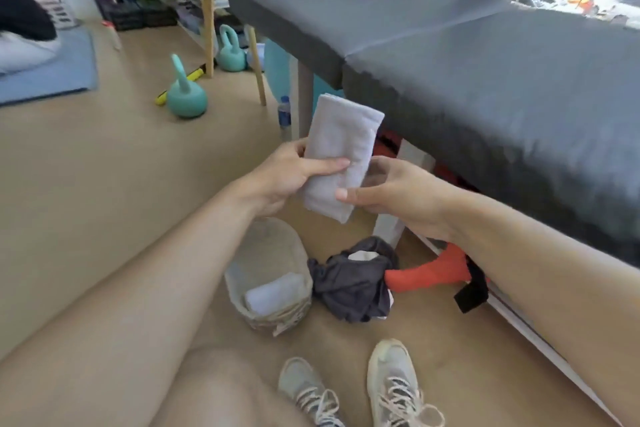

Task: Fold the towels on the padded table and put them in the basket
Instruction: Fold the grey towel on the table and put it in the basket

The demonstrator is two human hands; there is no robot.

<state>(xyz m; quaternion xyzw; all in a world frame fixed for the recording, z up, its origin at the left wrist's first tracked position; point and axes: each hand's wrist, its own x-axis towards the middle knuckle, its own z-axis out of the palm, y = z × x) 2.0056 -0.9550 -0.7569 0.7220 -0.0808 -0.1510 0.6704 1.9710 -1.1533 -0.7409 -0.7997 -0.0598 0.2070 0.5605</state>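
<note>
Left hand (294, 173) and right hand (391, 194) both pinch the folded white terry towel (341, 152); soft, light, floppy — best gripped mid-fold over round woven basket (301, 253).

Both forearms are bare and reach forward from the near edge of the view, converging at centre. The left hand (287, 173) is raised at mid-frame, palm turned right, thumb laid flat across the front of the folded towel (341, 156), remaining fingers behind it and out of sight. The right hand (391, 194) sits just right of and slightly nearer than the left, wrist bent inward, thumb pressing the towel's lower right edge, fingers curled behind. Both hands grip the same item. Two feet in laced shoes (391, 381) stand at the near edge.
</note>
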